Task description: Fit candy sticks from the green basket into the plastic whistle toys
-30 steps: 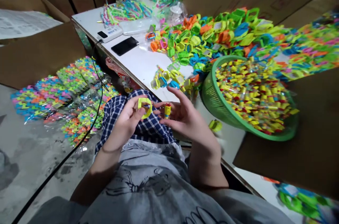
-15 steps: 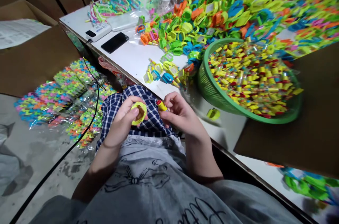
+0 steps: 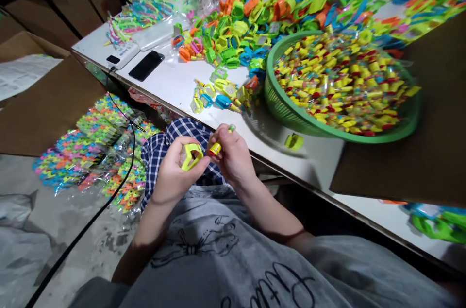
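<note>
Over my lap, my left hand (image 3: 174, 168) is closed on a yellow plastic toy band (image 3: 191, 156), angular and hollow, with its opening facing up. Close beside it, my right hand (image 3: 233, 155) pinches a small yellow tube (image 3: 215, 148). The tube's red end points down at the band, and a greenish tip shows above my fingers. Tube and band look slightly apart. On the right, a green basket (image 3: 291, 110) is heaped with similar yellow and red tubes. Several toy bands with tubes (image 3: 223, 101) lie on the table in front of my hands.
A pile of colourful toy bands (image 3: 240, 28) covers the far table (image 3: 171, 85). A phone (image 3: 146, 65) and a white device (image 3: 123, 54) lie at left. One yellow band (image 3: 293, 141) sits near the edge. Bagged pieces (image 3: 91, 138), a black cable (image 3: 105, 196) and cardboard (image 3: 400, 167) surround me.
My right hand has moved left toward the toy band, and the tube has turned in its fingers. The band has tilted in my left hand. The whole view has shifted a little.
</note>
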Tool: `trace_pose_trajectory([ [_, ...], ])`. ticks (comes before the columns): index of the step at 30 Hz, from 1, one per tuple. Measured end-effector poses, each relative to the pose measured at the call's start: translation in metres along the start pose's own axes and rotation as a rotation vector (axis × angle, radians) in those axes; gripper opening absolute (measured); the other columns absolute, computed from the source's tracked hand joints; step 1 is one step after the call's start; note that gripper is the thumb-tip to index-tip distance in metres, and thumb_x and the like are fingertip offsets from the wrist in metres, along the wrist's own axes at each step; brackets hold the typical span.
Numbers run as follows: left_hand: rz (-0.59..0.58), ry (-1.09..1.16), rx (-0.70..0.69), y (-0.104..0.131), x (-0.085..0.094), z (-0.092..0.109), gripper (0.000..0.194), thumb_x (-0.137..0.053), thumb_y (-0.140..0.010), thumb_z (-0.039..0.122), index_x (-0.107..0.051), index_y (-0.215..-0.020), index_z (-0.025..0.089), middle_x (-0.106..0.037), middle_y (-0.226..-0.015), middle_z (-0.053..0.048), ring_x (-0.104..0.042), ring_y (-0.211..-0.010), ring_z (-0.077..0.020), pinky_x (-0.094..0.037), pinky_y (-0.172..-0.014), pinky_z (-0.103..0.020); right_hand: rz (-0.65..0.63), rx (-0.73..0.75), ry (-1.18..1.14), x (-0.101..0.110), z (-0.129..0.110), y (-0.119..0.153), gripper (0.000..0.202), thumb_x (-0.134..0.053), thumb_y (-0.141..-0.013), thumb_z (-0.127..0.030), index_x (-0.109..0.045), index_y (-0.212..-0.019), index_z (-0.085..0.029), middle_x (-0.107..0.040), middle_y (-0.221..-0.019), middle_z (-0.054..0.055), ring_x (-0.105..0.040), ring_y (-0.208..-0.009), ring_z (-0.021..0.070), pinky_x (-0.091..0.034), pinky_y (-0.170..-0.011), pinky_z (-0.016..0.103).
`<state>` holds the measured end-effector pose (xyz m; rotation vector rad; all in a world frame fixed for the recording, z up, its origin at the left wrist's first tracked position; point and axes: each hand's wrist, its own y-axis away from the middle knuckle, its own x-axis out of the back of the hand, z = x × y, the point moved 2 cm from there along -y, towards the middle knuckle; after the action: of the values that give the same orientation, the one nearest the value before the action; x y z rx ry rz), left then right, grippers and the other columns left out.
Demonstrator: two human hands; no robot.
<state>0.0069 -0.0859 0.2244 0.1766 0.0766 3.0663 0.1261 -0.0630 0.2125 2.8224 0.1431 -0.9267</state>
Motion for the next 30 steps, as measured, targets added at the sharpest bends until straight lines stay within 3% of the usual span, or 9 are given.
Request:
trace_pose_trajectory([
  [6, -0.056, -0.055, 0.082, 0.001, -0.005, -0.01, 0.03, -0.071, -0.071, 0.028, -0.052, -0.093, 0.02, -0.054, -0.073, 0.004, -0.049, -0.058, -0.0091, -0.04, -0.054, -0.021, 0.115, 0.061, 0.066, 0.0, 0.004, -0.003, 0.052, -0.07, -0.065, -0.063, -0.039, -0.065, -0.022, -0.045, -0.055, -0.007, -0.034, -0.042, 0.0053, -0.027, -0.038, 0.019],
  [14, -0.056, -0.148, 0.012, 0.001, -0.008, -0.014, 0.027, -0.071, -0.072, 0.034, -0.054, -0.089, 0.022, -0.054, -0.067, 0.005, -0.047, -0.053, -0.0097, -0.035, -0.05, -0.022, 0.214, 0.176, 0.109, 0.006, 0.017, -0.006, 0.045, -0.064, -0.073, -0.057, -0.038, -0.063, -0.021, -0.041, -0.054, -0.007, -0.034, -0.047, 0.0069, -0.032, -0.046, 0.021],
  [23, -0.073, -0.447, -0.264, -0.003, -0.015, 0.004, 0.016, -0.064, -0.078, 0.036, -0.057, -0.079, 0.022, -0.06, -0.073, 0.002, -0.054, -0.067, -0.014, -0.041, -0.064, -0.026, 0.28, 0.555, 0.124, 0.007, 0.018, 0.001, 0.039, -0.056, -0.083, -0.05, -0.038, -0.062, -0.023, -0.048, -0.051, -0.005, -0.041, -0.047, 0.0101, -0.037, -0.051, 0.026],
  [30, -0.073, -0.475, -0.431, -0.003, -0.016, 0.005, 0.017, -0.061, -0.082, 0.037, -0.057, -0.078, 0.022, -0.062, -0.071, 0.002, -0.055, -0.064, -0.013, -0.043, -0.061, -0.024, 0.293, 0.595, 0.041, 0.0, 0.019, 0.001, 0.038, -0.053, -0.083, -0.049, -0.036, -0.061, -0.024, -0.045, -0.045, -0.005, -0.041, -0.04, 0.0099, -0.036, -0.044, 0.025],
])
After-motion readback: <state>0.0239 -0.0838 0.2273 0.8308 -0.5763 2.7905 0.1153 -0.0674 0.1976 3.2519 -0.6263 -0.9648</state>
